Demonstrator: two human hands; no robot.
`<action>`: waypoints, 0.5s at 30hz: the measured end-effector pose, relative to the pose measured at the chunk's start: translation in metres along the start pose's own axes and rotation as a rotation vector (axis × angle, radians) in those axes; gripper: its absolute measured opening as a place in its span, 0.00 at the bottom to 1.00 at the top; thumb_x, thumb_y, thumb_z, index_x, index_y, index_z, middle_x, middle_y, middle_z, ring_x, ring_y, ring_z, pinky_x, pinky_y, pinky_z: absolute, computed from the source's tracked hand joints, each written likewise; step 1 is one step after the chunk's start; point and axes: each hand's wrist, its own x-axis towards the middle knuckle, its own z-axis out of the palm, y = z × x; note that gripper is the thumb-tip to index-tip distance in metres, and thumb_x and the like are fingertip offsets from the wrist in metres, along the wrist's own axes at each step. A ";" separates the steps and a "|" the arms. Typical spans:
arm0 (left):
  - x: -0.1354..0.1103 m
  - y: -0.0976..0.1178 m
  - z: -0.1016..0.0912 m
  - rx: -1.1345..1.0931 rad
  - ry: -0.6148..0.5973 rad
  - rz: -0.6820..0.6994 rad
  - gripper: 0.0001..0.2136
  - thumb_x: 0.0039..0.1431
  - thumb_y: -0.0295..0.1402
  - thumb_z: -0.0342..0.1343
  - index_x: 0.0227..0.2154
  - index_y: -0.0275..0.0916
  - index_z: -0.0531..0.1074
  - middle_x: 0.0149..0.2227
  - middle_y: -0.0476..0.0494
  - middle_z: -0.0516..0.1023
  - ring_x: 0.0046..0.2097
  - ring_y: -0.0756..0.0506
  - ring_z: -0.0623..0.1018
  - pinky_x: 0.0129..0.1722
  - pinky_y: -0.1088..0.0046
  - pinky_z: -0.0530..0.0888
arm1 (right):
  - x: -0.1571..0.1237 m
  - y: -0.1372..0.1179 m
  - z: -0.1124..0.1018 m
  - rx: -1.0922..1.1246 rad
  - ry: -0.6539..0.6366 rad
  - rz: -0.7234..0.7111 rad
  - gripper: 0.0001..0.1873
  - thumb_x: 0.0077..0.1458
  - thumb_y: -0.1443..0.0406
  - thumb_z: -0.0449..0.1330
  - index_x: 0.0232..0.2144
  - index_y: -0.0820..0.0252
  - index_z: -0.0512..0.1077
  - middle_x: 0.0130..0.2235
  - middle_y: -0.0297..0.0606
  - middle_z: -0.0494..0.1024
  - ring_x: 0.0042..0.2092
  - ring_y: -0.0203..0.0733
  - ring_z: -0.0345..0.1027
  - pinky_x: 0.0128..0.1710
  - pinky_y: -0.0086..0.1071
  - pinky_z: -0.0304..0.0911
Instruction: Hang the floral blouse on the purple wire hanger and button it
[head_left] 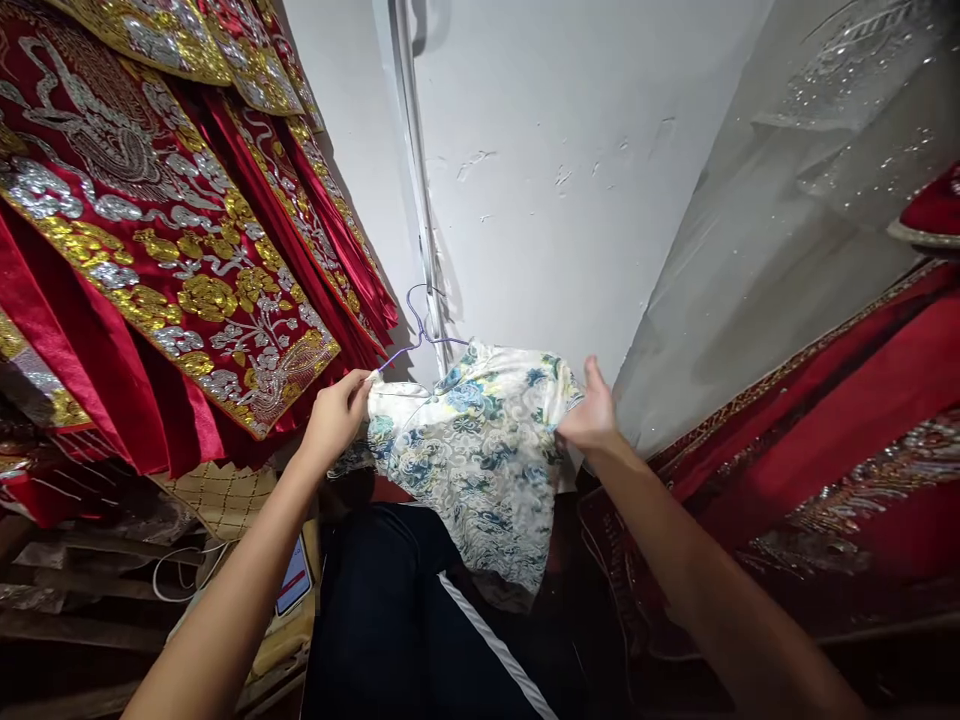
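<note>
A short-sleeved top [480,480] with a white, blue and yellow floral pattern hangs in front of me, above my lap. A thin purple wire hanger [421,335] sits in its neck, hook upward. My left hand [335,412] is closed in a pinch on the top's left shoulder, by the end of the hanger. At the opposite sleeve is my right hand [591,412], its thumb raised away from the cloth. The edge of this hand touches the sleeve, and its other fingers are partly hidden.
Red garments [202,270] with gold and silver embroidery hang at the left. A metal pole [420,170] stands against the white wall [555,200]. Sheer sequined fabric [720,260] and red cloth [847,400] hang at the right. A phone [295,578] lies below my left forearm.
</note>
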 end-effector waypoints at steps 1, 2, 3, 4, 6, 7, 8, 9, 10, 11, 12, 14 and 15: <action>0.001 0.001 0.002 0.015 0.019 -0.013 0.14 0.66 0.40 0.47 0.45 0.40 0.75 0.36 0.46 0.81 0.37 0.44 0.77 0.37 0.73 0.67 | 0.003 -0.009 -0.001 0.024 -0.048 0.012 0.40 0.63 0.38 0.41 0.53 0.63 0.72 0.49 0.52 0.77 0.53 0.54 0.71 0.48 0.47 0.69; 0.003 0.002 0.003 0.027 0.044 -0.035 0.13 0.66 0.40 0.48 0.42 0.40 0.75 0.34 0.46 0.80 0.35 0.45 0.76 0.36 0.73 0.66 | 0.004 -0.020 0.000 0.048 -0.111 0.021 0.44 0.61 0.36 0.37 0.54 0.63 0.72 0.48 0.52 0.78 0.53 0.55 0.71 0.48 0.48 0.69; 0.005 0.002 0.005 0.034 0.072 -0.066 0.13 0.65 0.40 0.49 0.39 0.39 0.75 0.32 0.47 0.79 0.34 0.45 0.75 0.35 0.73 0.65 | 0.004 -0.031 0.003 0.069 -0.188 0.027 0.47 0.59 0.34 0.36 0.55 0.63 0.72 0.47 0.51 0.78 0.54 0.56 0.71 0.49 0.49 0.68; 0.007 0.002 0.005 0.036 0.096 -0.101 0.12 0.64 0.40 0.49 0.36 0.39 0.74 0.30 0.48 0.77 0.32 0.45 0.74 0.34 0.73 0.65 | 0.001 -0.041 0.007 0.085 -0.267 0.026 0.48 0.58 0.33 0.36 0.56 0.62 0.71 0.47 0.51 0.79 0.54 0.56 0.71 0.49 0.49 0.68; 0.010 0.001 0.006 0.016 0.130 -0.158 0.11 0.62 0.40 0.51 0.31 0.39 0.72 0.27 0.49 0.74 0.30 0.46 0.71 0.32 0.73 0.64 | -0.014 -0.059 0.020 0.078 -0.452 0.017 0.48 0.57 0.33 0.37 0.57 0.60 0.71 0.47 0.49 0.79 0.54 0.55 0.71 0.49 0.48 0.69; 0.010 0.001 0.007 -0.016 0.145 -0.169 0.10 0.62 0.40 0.52 0.31 0.38 0.71 0.27 0.49 0.73 0.30 0.46 0.71 0.33 0.73 0.64 | -0.025 -0.064 0.027 0.046 -0.592 0.018 0.47 0.58 0.33 0.39 0.56 0.59 0.72 0.48 0.49 0.79 0.54 0.55 0.71 0.49 0.47 0.69; 0.008 0.001 0.008 -0.066 0.163 -0.163 0.10 0.62 0.40 0.52 0.32 0.38 0.70 0.28 0.49 0.74 0.31 0.46 0.71 0.33 0.73 0.65 | -0.037 -0.066 0.033 -0.008 -0.757 0.015 0.44 0.58 0.34 0.41 0.55 0.58 0.73 0.48 0.49 0.79 0.54 0.55 0.71 0.49 0.46 0.69; 0.006 0.003 0.009 -0.133 0.182 -0.142 0.10 0.62 0.40 0.52 0.34 0.38 0.70 0.30 0.48 0.75 0.32 0.46 0.72 0.35 0.73 0.66 | -0.049 -0.066 0.039 -0.088 -0.924 -0.003 0.41 0.58 0.35 0.46 0.54 0.57 0.74 0.49 0.47 0.79 0.54 0.54 0.71 0.50 0.45 0.69; 0.002 0.005 0.010 -0.210 0.194 -0.112 0.10 0.63 0.41 0.52 0.36 0.39 0.70 0.33 0.47 0.76 0.35 0.46 0.73 0.37 0.72 0.68 | -0.060 -0.064 0.043 -0.195 -1.063 -0.045 0.36 0.58 0.38 0.51 0.53 0.56 0.75 0.50 0.46 0.78 0.55 0.53 0.71 0.52 0.44 0.68; -0.002 0.009 0.012 -0.298 0.195 -0.080 0.11 0.64 0.41 0.51 0.38 0.39 0.71 0.36 0.45 0.77 0.38 0.45 0.75 0.40 0.71 0.69 | -0.068 -0.059 0.047 -0.320 -1.138 -0.112 0.32 0.58 0.41 0.56 0.53 0.54 0.75 0.53 0.44 0.77 0.56 0.53 0.70 0.55 0.44 0.66; -0.006 0.015 0.014 -0.393 0.183 -0.048 0.11 0.65 0.42 0.51 0.40 0.39 0.71 0.39 0.44 0.77 0.40 0.44 0.76 0.43 0.70 0.70 | -0.073 -0.052 0.050 -0.453 -1.122 -0.196 0.28 0.58 0.46 0.59 0.55 0.52 0.74 0.56 0.43 0.74 0.58 0.52 0.67 0.58 0.45 0.64; -0.014 0.031 0.017 -0.590 0.105 0.002 0.12 0.65 0.42 0.53 0.41 0.40 0.72 0.41 0.42 0.79 0.46 0.43 0.77 0.48 0.68 0.71 | -0.074 -0.036 0.055 -0.708 -0.883 -0.353 0.32 0.57 0.55 0.62 0.63 0.49 0.65 0.65 0.42 0.63 0.65 0.53 0.58 0.63 0.48 0.57; -0.018 0.041 0.019 -0.690 0.040 0.012 0.11 0.65 0.42 0.53 0.41 0.40 0.72 0.42 0.41 0.80 0.49 0.41 0.78 0.51 0.66 0.71 | -0.071 -0.027 0.058 -0.815 -0.743 -0.414 0.38 0.56 0.59 0.62 0.67 0.49 0.57 0.69 0.43 0.55 0.68 0.54 0.52 0.65 0.50 0.53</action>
